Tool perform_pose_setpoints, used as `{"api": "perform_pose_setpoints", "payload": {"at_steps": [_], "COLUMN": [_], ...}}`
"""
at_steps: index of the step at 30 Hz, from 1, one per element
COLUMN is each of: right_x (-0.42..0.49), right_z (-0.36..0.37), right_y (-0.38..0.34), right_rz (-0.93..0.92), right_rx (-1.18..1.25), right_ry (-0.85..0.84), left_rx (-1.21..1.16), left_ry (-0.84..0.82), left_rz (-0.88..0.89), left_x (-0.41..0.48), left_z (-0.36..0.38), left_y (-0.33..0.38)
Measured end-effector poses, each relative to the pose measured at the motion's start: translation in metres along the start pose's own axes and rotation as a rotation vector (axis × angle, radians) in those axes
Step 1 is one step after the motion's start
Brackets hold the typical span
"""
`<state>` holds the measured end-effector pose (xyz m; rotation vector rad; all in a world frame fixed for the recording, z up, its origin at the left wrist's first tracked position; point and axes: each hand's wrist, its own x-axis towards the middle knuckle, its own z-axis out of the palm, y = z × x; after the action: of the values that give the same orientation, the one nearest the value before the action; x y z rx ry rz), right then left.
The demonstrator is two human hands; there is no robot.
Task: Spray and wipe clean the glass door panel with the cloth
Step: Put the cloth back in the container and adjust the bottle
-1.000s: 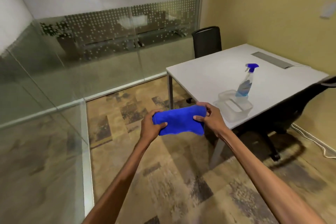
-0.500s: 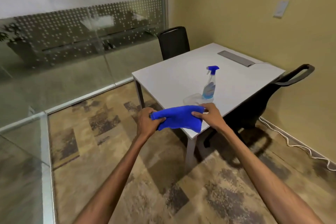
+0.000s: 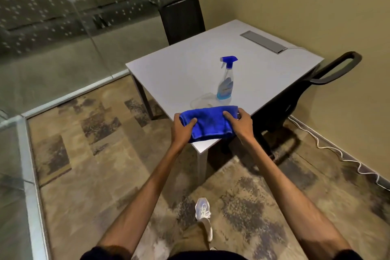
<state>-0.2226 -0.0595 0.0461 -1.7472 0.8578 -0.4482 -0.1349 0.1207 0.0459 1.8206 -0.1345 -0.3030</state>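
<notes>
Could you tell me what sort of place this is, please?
Most likely a small office meeting room. A frosted-dot glass partition walls one side, a white table with a cable hatch stands in the corner, and black office chairs sit around it.

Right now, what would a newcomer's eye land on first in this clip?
The bright blue cloth, held by the left hand and right hand over the white table's near corner. Just behind it stands a blue-capped spray bottle, and the frosted-dot glass wall fills the left.
</notes>
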Motion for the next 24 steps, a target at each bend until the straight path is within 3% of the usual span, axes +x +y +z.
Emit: {"api": "perform_pose_setpoints", "payload": {"at_steps": [6, 14, 19, 24], "right_x": [0.081, 0.189, 0.21, 0.208], "right_z": [0.008, 0.029, 0.055, 0.065], "right_y": [0.013, 0.016, 0.026, 0.042], "right_rz": [0.012, 0.07, 0.136, -0.017], "right_rx": [-0.118, -0.33, -0.515, -0.805], "right_ry": [0.099, -0.064, -0.272, -0.321], "left_rx": [-0.111, -0.237, -0.004, 0.278], "left_ry": [-0.07, -0.103, -0.026, -0.095], "left_rz": [-0.226, -0.461, -0.43, -0.331], "left_x": [0.075, 0.147, 0.156, 0.145], "left_z": [0.04, 0.081, 0.101, 0.121], "left_y": [-0.016, -0.033, -0.043, -0.044]}}
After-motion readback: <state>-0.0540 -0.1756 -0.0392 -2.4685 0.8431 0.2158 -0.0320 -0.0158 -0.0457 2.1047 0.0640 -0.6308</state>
